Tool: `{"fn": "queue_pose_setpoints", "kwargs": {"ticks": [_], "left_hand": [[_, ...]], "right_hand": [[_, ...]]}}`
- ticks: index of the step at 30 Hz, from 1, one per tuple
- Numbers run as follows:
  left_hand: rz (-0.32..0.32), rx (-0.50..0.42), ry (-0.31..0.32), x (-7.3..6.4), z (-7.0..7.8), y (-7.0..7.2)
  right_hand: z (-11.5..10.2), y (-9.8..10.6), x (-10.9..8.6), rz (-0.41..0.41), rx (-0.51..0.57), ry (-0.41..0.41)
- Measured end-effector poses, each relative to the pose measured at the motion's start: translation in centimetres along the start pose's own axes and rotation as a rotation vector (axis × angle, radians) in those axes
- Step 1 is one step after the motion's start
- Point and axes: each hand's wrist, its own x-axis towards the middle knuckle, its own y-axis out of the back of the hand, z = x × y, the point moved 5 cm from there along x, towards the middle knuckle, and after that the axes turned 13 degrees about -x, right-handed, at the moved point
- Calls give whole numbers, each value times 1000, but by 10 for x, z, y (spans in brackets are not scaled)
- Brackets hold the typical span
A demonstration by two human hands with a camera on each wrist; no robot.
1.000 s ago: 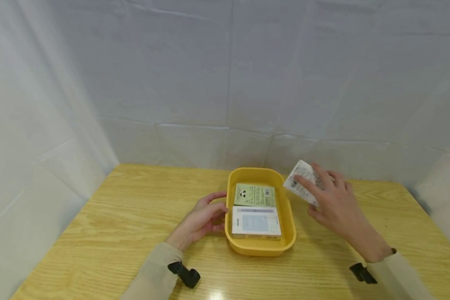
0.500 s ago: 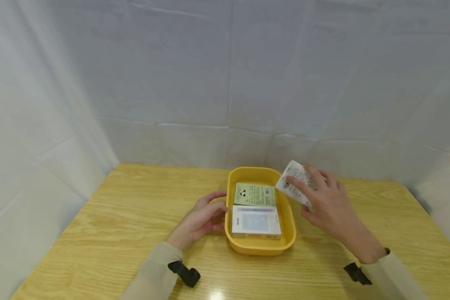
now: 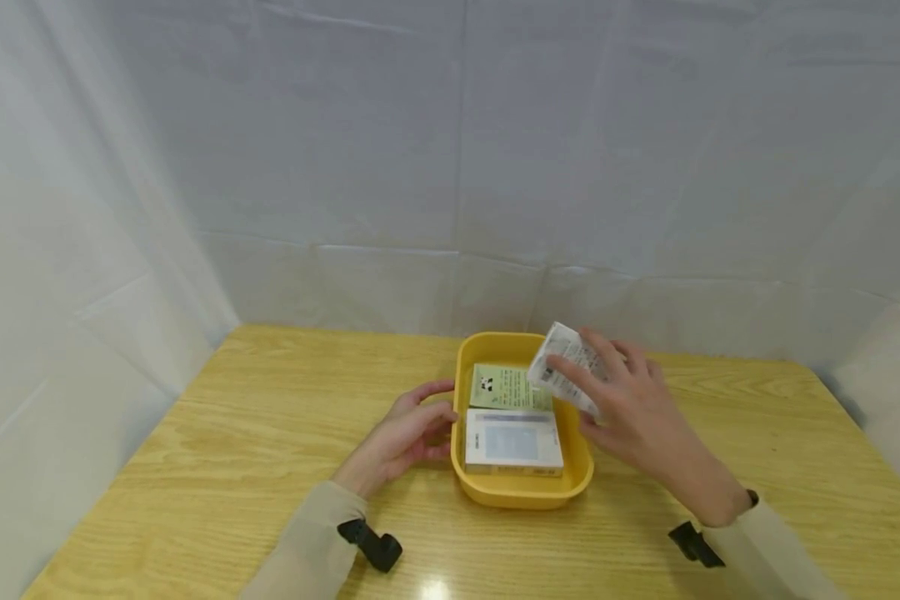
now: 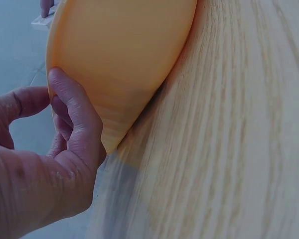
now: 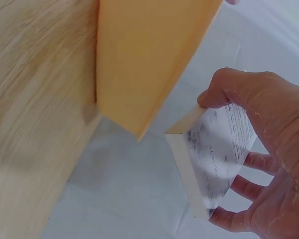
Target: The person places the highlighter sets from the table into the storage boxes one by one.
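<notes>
A yellow plastic basin point(image 3: 513, 502) stands on the table, with a green box point(image 3: 501, 385) bearing a panda picture and a white box point(image 3: 512, 442) with a pale blue panel lying flat inside. At the basin's left side, my left hand point(image 3: 405, 437) holds the rim; the left wrist view has the thumb and a finger pinching the wall point(image 4: 114, 55). My right hand point(image 3: 633, 408) grips a small white printed box point(image 3: 567, 367), tilted above the basin's right back side. In the right wrist view, the thumb and fingers hold this box point(image 5: 214, 154) by its edges, apart from the basin.
Wood-grain table point(image 3: 270, 417) surface extends to both sides of the basin. White sheeting point(image 3: 390, 287) hangs along the table's back edge and down the left side. Each wrist carries a black strap mount point(image 3: 371, 546).
My right hand has moved left with the small white box, from beside the basin to over its right back part. The left hand has stayed at the rim.
</notes>
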Motion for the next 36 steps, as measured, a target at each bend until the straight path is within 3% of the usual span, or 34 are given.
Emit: {"fn": "queue_pose_setpoints", "kwargs": {"ticks": [19,28,36], "left_hand": [[7,-6,1,-1,-1,0],[0,-6,7,-1,0,0],[-12,6,6,-1,0,-1]], "right_hand": [[-31,-5,10,-67,77,121],[-40,-14,11,-203,148,148],[-42,-21,12,-273,190,161]]}}
